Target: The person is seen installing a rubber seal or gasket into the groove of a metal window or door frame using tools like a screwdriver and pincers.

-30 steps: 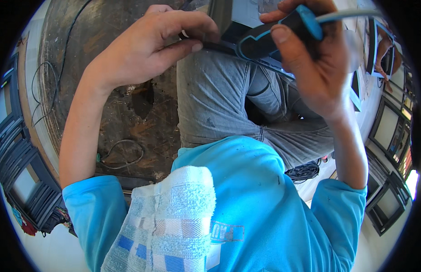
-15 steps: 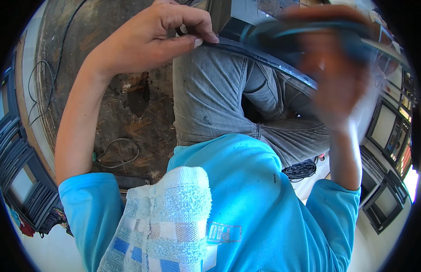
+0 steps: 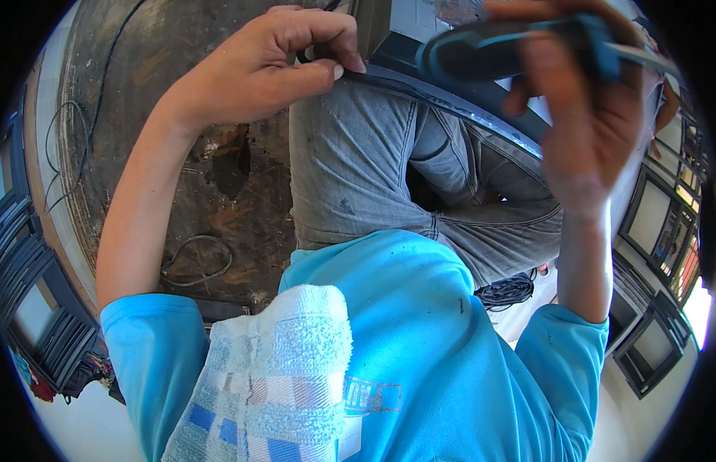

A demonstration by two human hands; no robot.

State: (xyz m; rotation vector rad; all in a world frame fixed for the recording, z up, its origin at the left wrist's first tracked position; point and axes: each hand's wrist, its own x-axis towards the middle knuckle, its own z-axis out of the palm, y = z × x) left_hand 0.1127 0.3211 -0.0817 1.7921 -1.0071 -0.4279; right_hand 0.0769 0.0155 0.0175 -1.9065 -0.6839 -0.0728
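My left hand (image 3: 273, 73) is closed, thumb and forefinger pinching a thin black strip (image 3: 361, 76) at the near corner of a dark window-like frame (image 3: 466, 102). The frame lies across my lap at the top of the view, its long edge slanting down to the right. My right hand (image 3: 585, 127) grips a screwdriver (image 3: 477, 52) above the frame. The handle is black and teal, and its metal shaft points right, away from my left hand. Motion slightly blurs the right fingers.
I sit on a worn, stained brown board (image 3: 242, 185). A thin cable (image 3: 88, 146) runs along its left side, and a short loop of wire (image 3: 207, 277) lies near my left elbow. Dark frames (image 3: 46, 308) are stacked at left, more (image 3: 654, 339) at right. Coiled black strip (image 3: 504, 291) lies beside my leg.
The screwdriver and my right hand were strongly blurred and now show more clearly, the hand slightly further right. My left hand keeps its pinch in nearly the same place.
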